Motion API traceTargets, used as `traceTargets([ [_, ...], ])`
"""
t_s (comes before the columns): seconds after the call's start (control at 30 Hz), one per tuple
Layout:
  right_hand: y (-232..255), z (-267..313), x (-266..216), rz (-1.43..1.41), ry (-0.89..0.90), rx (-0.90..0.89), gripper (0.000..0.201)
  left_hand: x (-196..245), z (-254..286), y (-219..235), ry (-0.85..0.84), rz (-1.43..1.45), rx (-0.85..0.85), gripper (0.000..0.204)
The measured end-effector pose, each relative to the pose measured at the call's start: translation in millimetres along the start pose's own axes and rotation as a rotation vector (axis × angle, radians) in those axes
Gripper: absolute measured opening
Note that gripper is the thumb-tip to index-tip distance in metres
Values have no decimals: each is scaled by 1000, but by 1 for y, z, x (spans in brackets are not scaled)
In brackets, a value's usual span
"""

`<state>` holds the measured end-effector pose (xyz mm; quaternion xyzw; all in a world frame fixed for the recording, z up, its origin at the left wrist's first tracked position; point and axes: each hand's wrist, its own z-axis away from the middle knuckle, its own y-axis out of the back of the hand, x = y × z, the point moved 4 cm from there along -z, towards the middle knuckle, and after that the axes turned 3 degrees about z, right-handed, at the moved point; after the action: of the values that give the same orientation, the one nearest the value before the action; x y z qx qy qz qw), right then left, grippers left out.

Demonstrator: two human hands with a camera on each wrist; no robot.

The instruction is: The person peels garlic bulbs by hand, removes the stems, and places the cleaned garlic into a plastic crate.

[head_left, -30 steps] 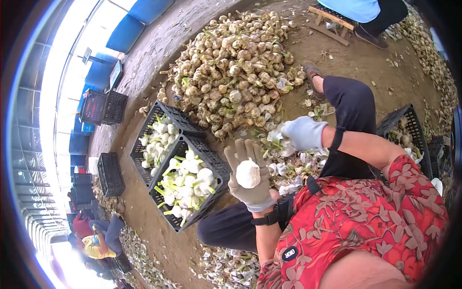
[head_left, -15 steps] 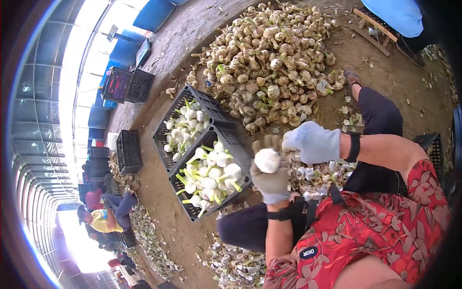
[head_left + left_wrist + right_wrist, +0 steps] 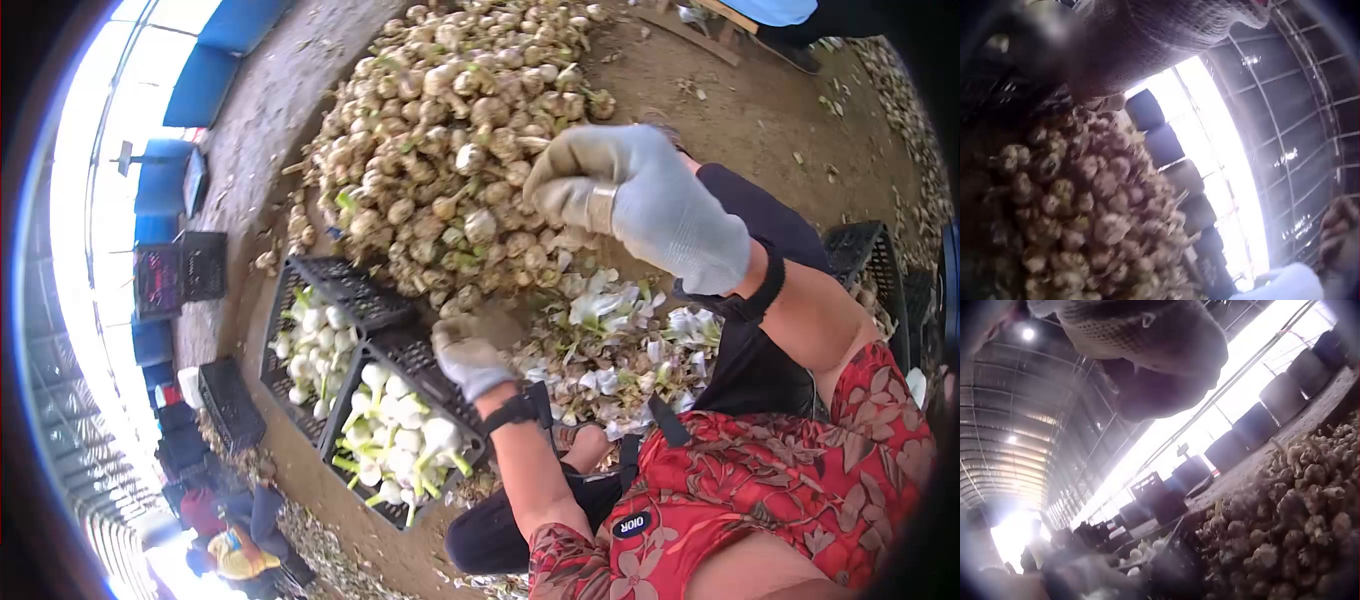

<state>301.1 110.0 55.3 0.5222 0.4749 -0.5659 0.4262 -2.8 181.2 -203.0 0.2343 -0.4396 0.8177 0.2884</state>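
Moved: hands drawn apart.
Left hand (image 3: 470, 356): was beside the crate (image 3: 425, 362), blurred, grip unclear.
Right hand (image 3: 645, 200): had curled fingers, nothing visibly held.
White garlic (image 3: 440, 432): lay in crate, left hand nearer.

The brown floor (image 3: 735, 125) carries heaped garlic (image 3: 430, 150), peelings (image 3: 610, 350) — and black crates (image 3: 350, 290).

there's open air over the left of the mounded tan garlic heap (image 3: 410, 140), but black plastic mesh crates (image 3: 350, 288) wall its lower side and the pale-gloved right hand (image 3: 650, 200) blocks its right.
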Motion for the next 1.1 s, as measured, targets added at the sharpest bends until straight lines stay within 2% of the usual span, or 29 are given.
traceTargets([
  [0.03, 8, 1, -7, 12, -50, 53, 18, -30, 2, -7, -7, -266, 15, 19],
  [0.1, 17, 1, -10, -8, -112, 121, 17, -79, 23, -37, 130, -650, 118, 14],
  [0.13, 18, 3, -10, -40, -123, 138, 15, -110, 8, -27, 5, -890, 37, 20],
  [0.17, 20, 3, -9, -72, -132, 152, 14, -142, -8, -14, -128, -1122, -51, 28],
  [0.2, 23, 2, -6, -62, -177, 69, 21, -165, -6, -13, -120, -1100, -13, 54],
  [0.23, 26, 1, -6, -53, -173, 64, 21, -169, 8, -24, -147, -1361, 87, 71],
  [0.3, 25, 1, -8, -37, -162, 54, 20, -189, 21, -33, -122, -1249, 196, 81],
  [0.37, 25, 1, -9, -50, -199, 32, 19, -202, 13, -30, -65, -1084, 80, 78],
  [0.47, 25, 4, -7, 31, -149, 5, 18, -212, -6, -7, -3, -830, -76, 75],
  [0.5, 26, 6, -8, 60, -150, -6, 18, -210, -6, -9, 12, -747, -127, 74],
  [0.53, 26, 8, -10, 86, -150, -17, 18, -196, 22, -24, 172, -566, 10, 64],
  [0.63, 22, 15, -5, 194, -90, -67, 20, -160, 52, -28, 439, -389, -18, 42],
  [0.67, 18, 18, 2, 236, -62, -90, 21, -149, 57, -16, 624, -247, -66, 27],
  [0.7, 14, 21, 8, 378, 6, -106, 28, -126, 87, -37, 649, -184, -49, 24],
  [0.77, 2, 29, 24, 661, 160, -137, 41, -92, 115, -34, 607, -125, -74, 35],
  [0.8, -6, 34, 33, 672, 106, -186, 43, -69, 141, -55, 514, -125, -206, 37],
  [0.87, -21, 43, 50, 702, -2, -278, 47, -39, 177, -65, 423, -144, -168, 39],
  [0.9, -30, 48, 62, 590, -118, -340, 59, -28, 190, -66, 380, -153, -151, 40],
  [0.93, -39, 52, 77, 529, -109, -355, 58, -22, 201, -64, 317, -114, -174, 33],
  [0.97, -49, 57, 85, 468, -103, -369, 57, -11, 216, -74, 211, -206, -262, 33],
  [1.0, -56, 68, 74, 398, -121, -357, 51, 1, 235, -85, 106, -300, -346, 36],
  [1.03, -62, 74, 71, 335, -133, -367, 50, 9, 249, -91, 2, -397, -426, 41],
  [1.07, -67, 79, 70, 271, -148, -375, 48, 11, 255, -84, -93, -451, -464, 58],
  [1.1, -71, 83, 69, 207, -163, -381, 47, 13, 260, -82, -131, -477, -444, 61],
])
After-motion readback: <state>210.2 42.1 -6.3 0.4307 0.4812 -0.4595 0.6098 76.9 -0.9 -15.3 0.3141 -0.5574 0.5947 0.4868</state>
